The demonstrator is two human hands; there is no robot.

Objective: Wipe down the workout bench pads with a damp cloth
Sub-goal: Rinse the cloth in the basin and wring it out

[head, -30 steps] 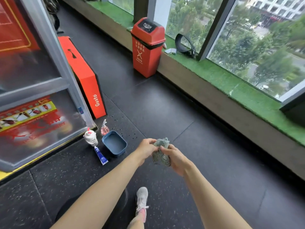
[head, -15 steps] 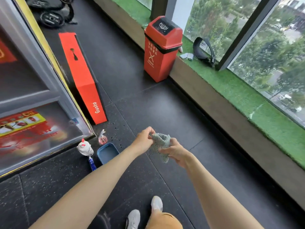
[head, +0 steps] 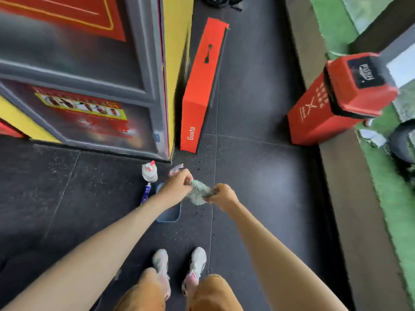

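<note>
hands: two, both bare, both closed on one cloth. the left hand (head: 177,186) pinches one end of the pale grey-green nubby cloth (head: 198,192) with curled fingers, and the right hand (head: 222,196) grips the other end, thumb on top. the cloth is bunched into a short roll held in the air between the two hands, above the dark speckled rubber floor (head: 258,176). its long axis runs from hand to hand across the view, dipping a little toward the right hand, and a loose fold hangs below the middle.

one blue plastic basin (head: 169,213) stands on the floor under the left wrist, partly hidden by the forearm. near it are one white spray bottle with a red tip (head: 149,172), one blue tube (head: 145,195) lying just below that bottle, and one small pink bottle (head: 176,169), blurred, behind the left knuckles. two white trainers (head: 197,263) show at the bottom edge.

one long orange-red box (head: 199,86) marked "gusto" stands on edge beside one glass-fronted cabinet (head: 139,63). one red swing-lid bin (head: 336,102) stands at the right, against a low ledge covered in green artificial turf (head: 386,198).
</note>
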